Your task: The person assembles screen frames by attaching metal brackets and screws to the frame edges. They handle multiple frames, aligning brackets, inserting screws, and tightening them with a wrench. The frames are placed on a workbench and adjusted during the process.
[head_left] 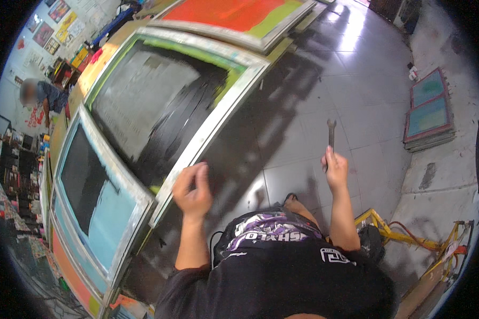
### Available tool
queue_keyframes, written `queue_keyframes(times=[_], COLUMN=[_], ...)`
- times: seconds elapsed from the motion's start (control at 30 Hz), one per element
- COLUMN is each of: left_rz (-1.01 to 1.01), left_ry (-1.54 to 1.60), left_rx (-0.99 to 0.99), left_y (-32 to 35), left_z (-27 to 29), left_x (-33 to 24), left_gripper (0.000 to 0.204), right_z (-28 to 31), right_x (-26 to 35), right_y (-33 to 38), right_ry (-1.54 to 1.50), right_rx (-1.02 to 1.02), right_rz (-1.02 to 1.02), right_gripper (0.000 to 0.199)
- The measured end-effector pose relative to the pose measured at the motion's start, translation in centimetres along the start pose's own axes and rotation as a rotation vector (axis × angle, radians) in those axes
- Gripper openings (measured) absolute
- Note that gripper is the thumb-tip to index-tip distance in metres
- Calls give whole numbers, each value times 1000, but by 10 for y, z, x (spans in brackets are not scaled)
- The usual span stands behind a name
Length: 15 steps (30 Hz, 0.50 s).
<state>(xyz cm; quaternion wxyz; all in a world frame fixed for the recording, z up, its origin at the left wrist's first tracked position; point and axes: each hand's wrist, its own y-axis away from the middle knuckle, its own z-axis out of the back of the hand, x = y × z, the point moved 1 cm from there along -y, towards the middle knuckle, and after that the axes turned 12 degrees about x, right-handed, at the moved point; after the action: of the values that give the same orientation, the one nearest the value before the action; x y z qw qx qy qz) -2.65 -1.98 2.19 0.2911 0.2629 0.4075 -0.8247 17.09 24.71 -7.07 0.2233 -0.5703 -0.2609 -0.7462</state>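
My right hand (335,169) is closed around the handle of a metal open-end wrench (331,133), whose jaw points up and away from me over the tiled floor. My left hand (192,192) is raised beside the edge of a printing screen frame (210,135), its fingers curled in toward the thumb. Whether anything small lies in those fingers is hidden. The screen carries dark ink smeared over a grey mesh with green borders. Nearer on the left is another framed screen (109,212), light blue with a black patch.
A red-and-green screen (223,16) continues the row at the far end. Several stacked frames (430,109) lean by the right wall. A yellow metal stand (410,239) is at lower right. Another person (50,98) is beyond the screens, near cluttered shelves (18,159).
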Motion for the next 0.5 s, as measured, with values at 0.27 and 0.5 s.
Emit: queue_keyframes(times=[0.27,0.5], left_rz=[-131,30], left_ry=[191,338], left_rx=[525,400], left_y=[-86,-163], left_z=[-184,-295], left_x=[-64,-27], left_gripper=[18,16], right_z=[125,145], right_x=[-45,-31], right_y=[-59,-197], right_ry=[228,192], right_rx=[-36,42], right_rz=[-181,-227], right_gripper=[37,34])
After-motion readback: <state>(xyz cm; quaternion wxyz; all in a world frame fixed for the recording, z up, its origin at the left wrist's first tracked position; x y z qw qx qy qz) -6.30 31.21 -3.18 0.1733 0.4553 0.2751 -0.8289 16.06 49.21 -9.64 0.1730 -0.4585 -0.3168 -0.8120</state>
